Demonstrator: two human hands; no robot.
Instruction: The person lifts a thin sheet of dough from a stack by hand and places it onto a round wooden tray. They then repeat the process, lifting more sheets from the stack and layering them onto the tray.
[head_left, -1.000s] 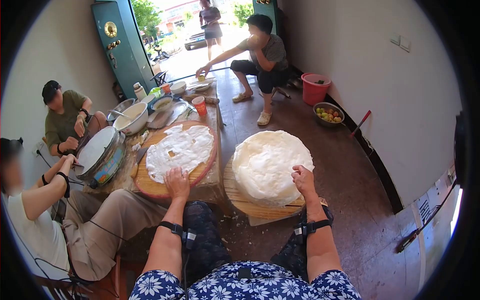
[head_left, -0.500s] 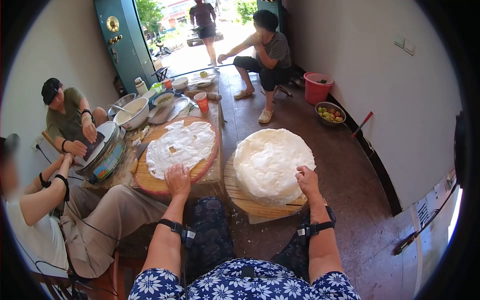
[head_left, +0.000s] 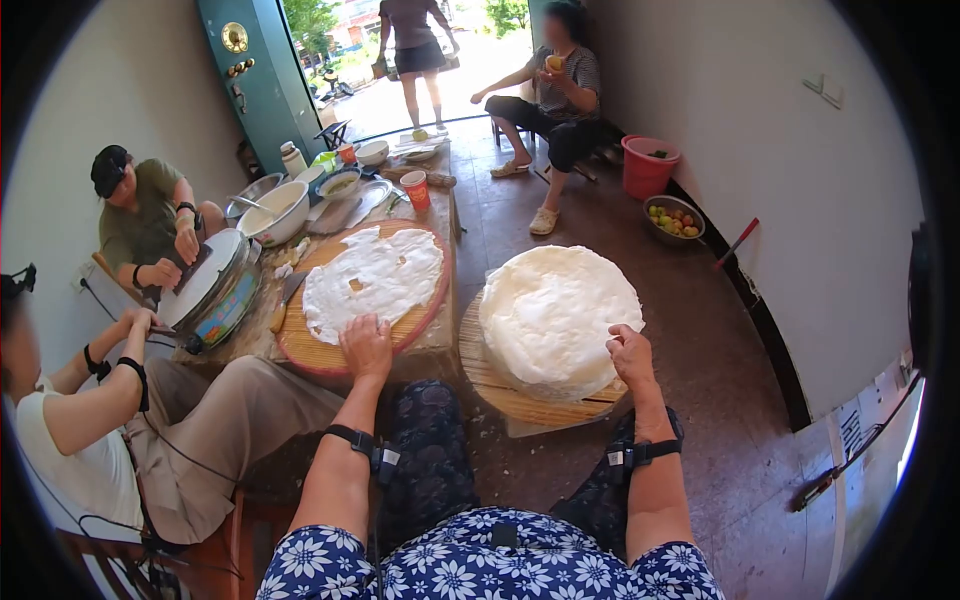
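My left hand (head_left: 367, 347) lies palm down with its fingers stretched out, on the near edge of a thin white flatbread sheet (head_left: 395, 275). The sheet is ragged, with small holes, and rests on a round red-rimmed slatted board (head_left: 290, 345). My right hand (head_left: 630, 357) is closed in a pinch at the right edge of a tall stack of round, thin white flatbreads (head_left: 550, 310). What its fingertips hold is hidden. Beneath the stack is another slatted board (head_left: 485, 385). A wooden-handled knife (head_left: 280, 312) lies left of the torn sheet.
A person (head_left: 150, 215) works at a round griddle (head_left: 205, 285) on the left, beside another seated person (head_left: 90, 420). On the table stand a white basin (head_left: 275, 215) and a red paper cup (head_left: 415, 190). A fruit bowl (head_left: 673, 220) and pink bucket (head_left: 648, 168) sit by the wall.
The view has shifted slightly. Both hands stay at the same sheet and stack edge. A round fruit now shows in the far seated person's hand, and the person in the doorway has moved.
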